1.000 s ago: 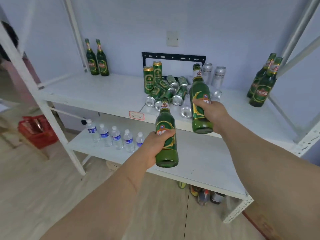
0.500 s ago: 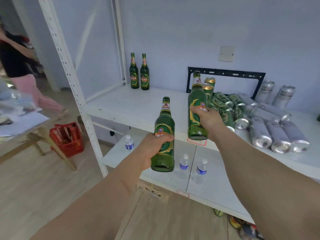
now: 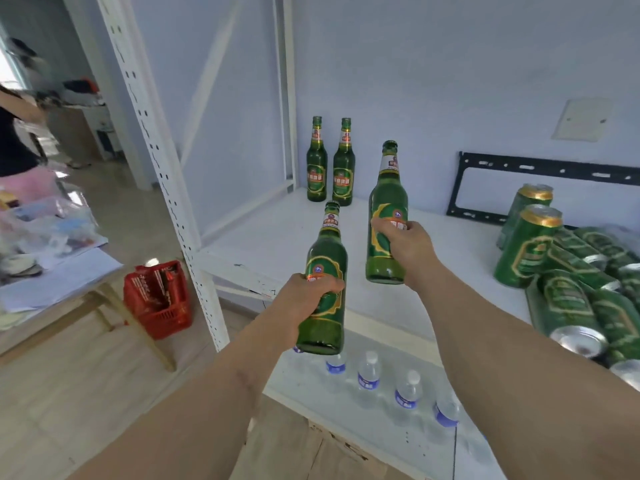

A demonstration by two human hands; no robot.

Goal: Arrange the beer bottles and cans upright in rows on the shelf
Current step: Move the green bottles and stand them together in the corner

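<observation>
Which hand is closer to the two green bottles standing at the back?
Right. The right hand is over the shelf, nearer the two standing bottles; the left hand hangs before the shelf's front edge.

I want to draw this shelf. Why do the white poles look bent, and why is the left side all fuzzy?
Head view: the wide-angle lens bows the shelf post; the person at the left edge is smeared by blur; both held bottles, left and right, look sharp.

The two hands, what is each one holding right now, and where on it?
The left hand grips a green beer bottle around its labelled body. The right hand grips another green beer bottle the same way, at the label.
</observation>
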